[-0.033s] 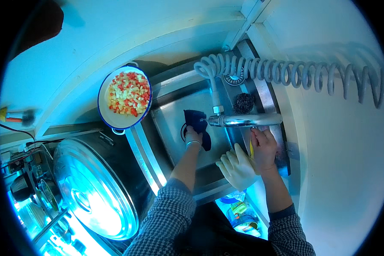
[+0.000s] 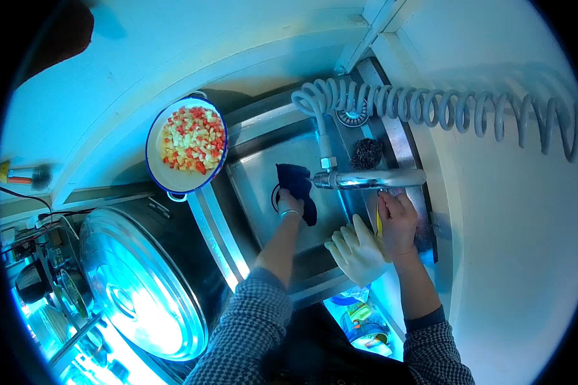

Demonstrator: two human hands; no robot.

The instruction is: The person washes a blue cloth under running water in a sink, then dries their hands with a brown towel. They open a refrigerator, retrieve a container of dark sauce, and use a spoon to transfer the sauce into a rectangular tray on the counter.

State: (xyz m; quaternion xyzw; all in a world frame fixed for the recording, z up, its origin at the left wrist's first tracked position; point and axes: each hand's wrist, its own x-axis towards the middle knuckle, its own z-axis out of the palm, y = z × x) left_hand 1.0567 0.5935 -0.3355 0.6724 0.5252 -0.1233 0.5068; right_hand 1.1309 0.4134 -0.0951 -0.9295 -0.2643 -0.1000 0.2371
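Observation:
My left hand point(image 2: 290, 205) is down in the steel sink point(image 2: 253, 192), gripping a dark blue cloth point(image 2: 297, 178) just left of the tap's spout end. The chrome tap point(image 2: 372, 179) reaches across the sink from the right. On the sink's right rim, right under the tap, my right hand point(image 2: 398, 221) has its fingers curled around a thin yellow object point(image 2: 378, 226). A white rubber glove point(image 2: 356, 251) lies over the sink's front right corner, touching my right hand.
A blue-rimmed white bowl point(image 2: 153, 154) of diced red and pale vegetables sits left of the sink. A large metal pot with a lid point(image 2: 141, 282) stands at lower left. A coiled hose point(image 2: 430, 109) runs right from the tap, with a dark scourer point(image 2: 368, 154) behind it.
My left hand and the cloth have edged slightly away from me in the sink. My right hand has stayed where it was.

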